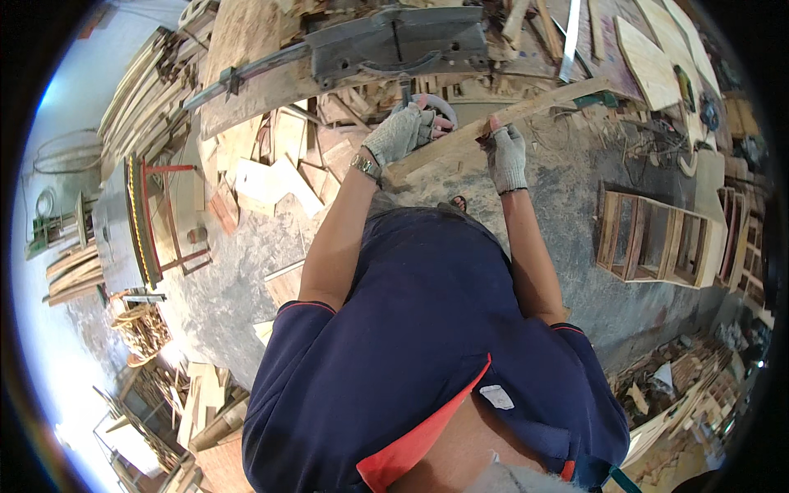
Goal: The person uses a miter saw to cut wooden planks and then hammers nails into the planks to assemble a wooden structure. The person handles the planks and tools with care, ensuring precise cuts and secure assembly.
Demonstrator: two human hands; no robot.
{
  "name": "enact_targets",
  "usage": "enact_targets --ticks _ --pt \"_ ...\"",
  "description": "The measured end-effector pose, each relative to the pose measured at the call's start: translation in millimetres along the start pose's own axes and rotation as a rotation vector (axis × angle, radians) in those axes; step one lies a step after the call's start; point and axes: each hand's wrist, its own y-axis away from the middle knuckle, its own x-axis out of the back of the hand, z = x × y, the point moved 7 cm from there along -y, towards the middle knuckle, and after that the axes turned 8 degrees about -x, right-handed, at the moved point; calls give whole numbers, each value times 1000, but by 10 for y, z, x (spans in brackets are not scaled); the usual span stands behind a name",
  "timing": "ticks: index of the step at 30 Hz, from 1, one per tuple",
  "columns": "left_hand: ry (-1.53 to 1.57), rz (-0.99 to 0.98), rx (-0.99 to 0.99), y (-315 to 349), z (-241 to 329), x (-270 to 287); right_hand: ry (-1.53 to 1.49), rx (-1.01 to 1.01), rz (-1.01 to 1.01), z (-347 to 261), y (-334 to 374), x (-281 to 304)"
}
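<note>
A long, narrow wooden board [538, 102] runs slantwise in front of me, its lower left end near my waist. My right hand [507, 154], in a light knitted glove with bare fingertips, is closed on the board's near edge, thumb up. My left hand [400, 134], gloved the same way and with a wristwatch, is curled at a pale ring-shaped wheel [441, 104]. Its fingers appear closed around the rim, partly hidden. The wheel sits below the dark metal front [399, 45] of a machine table.
A metal rail [271, 71] extends left from the machine. Wood offcuts [279, 181] litter the floor below it. On the right lies a slatted wooden frame [657, 238]; on the left stands a red-legged table [123, 222]. Planks [148, 90] are stacked at the far left.
</note>
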Motion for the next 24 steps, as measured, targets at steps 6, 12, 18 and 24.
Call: enact_targets --ticks 6,12,18,24 --pt "-791 154 -101 229 312 564 56 -72 35 471 -96 -740" --pt "-1359 326 -503 362 556 1061 2 -172 -127 897 -141 -1690" --pt "-1336 352 -239 104 976 2158 234 -4 95 600 -135 -1697" --pt "-1638 314 -422 -542 1384 3049 428 738 380 -1309 721 -1816"
